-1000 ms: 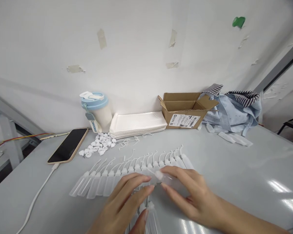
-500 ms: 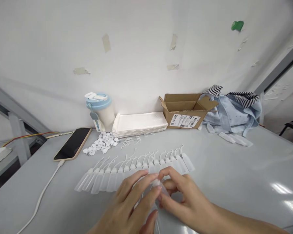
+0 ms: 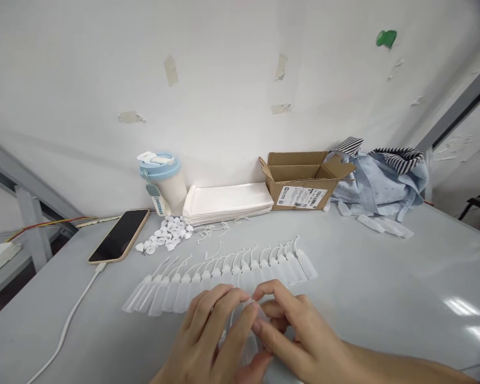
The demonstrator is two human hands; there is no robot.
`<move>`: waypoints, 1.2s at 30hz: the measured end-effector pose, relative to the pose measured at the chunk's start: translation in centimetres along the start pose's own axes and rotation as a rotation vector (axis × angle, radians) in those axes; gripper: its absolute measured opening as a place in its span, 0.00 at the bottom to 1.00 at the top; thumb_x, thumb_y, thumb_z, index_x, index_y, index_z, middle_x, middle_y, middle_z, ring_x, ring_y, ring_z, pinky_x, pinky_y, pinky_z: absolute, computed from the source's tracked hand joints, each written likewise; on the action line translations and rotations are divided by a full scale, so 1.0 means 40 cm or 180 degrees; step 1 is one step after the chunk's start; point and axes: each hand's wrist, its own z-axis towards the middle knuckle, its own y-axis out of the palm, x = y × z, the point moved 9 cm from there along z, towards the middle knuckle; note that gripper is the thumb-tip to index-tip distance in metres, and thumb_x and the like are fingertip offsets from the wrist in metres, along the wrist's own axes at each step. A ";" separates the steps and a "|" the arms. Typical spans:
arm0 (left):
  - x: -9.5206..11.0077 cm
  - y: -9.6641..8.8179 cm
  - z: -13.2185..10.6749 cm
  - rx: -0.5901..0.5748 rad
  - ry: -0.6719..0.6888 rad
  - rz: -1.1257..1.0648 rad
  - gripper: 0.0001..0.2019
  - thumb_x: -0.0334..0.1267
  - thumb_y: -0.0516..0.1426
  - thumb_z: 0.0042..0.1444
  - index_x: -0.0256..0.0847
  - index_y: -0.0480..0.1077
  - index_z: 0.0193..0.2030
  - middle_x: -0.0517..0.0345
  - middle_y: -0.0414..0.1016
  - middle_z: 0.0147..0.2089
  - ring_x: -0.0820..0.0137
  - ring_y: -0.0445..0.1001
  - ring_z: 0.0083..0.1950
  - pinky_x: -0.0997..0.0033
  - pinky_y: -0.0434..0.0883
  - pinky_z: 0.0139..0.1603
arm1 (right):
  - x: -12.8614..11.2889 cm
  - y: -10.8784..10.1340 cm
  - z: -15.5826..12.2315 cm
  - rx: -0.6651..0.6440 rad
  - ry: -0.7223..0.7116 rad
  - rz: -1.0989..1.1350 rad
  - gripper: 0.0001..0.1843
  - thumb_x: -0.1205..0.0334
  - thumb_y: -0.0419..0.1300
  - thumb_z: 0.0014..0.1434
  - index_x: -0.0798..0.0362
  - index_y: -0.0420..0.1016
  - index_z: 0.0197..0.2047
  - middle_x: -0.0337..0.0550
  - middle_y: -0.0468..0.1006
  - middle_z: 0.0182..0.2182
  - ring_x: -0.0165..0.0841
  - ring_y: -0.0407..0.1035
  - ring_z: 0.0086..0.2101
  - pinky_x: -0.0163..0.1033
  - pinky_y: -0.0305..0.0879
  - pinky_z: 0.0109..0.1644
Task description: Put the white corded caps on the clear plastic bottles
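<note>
At the table's near middle, my right hand closes thumb and fingers round a small translucent plastic bottle, which leans with its top end toward my left hand. The fingers of my left hand pinch the white cap at that end, mostly hidden by the fingertips. Beneath the left palm, another translucent bottle shows in part. Just beyond the hands lies a row of several similar bottles, each with a thin white bent tube rising from its neck.
Behind the row are a heap of small white caps, loose white tubes and stacked white trays. A phone with its cable and a blue-lidded cup are left; a cardboard box, cloth bag and loose bottles right.
Both hands have shifted slightly toward me and the left fingers have closed further over the white cap, which showed more before. The view has moved a little; the row is unchanged.
</note>
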 end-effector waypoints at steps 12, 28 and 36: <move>-0.020 0.029 -0.012 -0.0111 -0.0475 -0.0339 0.11 0.40 0.59 0.57 0.35 0.69 0.42 0.48 0.69 0.38 0.61 0.70 0.41 0.59 0.71 0.40 | -0.009 -0.007 -0.006 0.0239 -0.0070 0.0102 0.07 0.58 0.51 0.64 0.52 0.62 0.43 0.41 0.80 0.25 0.32 0.76 0.26 0.32 0.64 0.26; -0.015 0.022 -0.006 -0.0289 -0.0615 -0.0640 0.13 0.42 0.55 0.63 0.31 0.68 0.45 0.45 0.66 0.45 0.59 0.67 0.48 0.58 0.68 0.46 | -0.009 -0.004 -0.027 0.0350 -0.0156 0.0687 0.16 0.49 0.48 0.67 0.48 0.56 0.52 0.44 0.76 0.35 0.35 0.77 0.36 0.39 0.73 0.36; -0.008 0.029 -0.024 -0.0160 -0.0536 -0.0564 0.10 0.37 0.50 0.65 0.32 0.68 0.44 0.41 0.69 0.47 0.58 0.68 0.51 0.56 0.70 0.47 | 0.003 0.016 -0.022 0.0066 0.0028 0.0837 0.14 0.48 0.46 0.67 0.49 0.55 0.47 0.44 0.74 0.34 0.32 0.74 0.30 0.35 0.68 0.30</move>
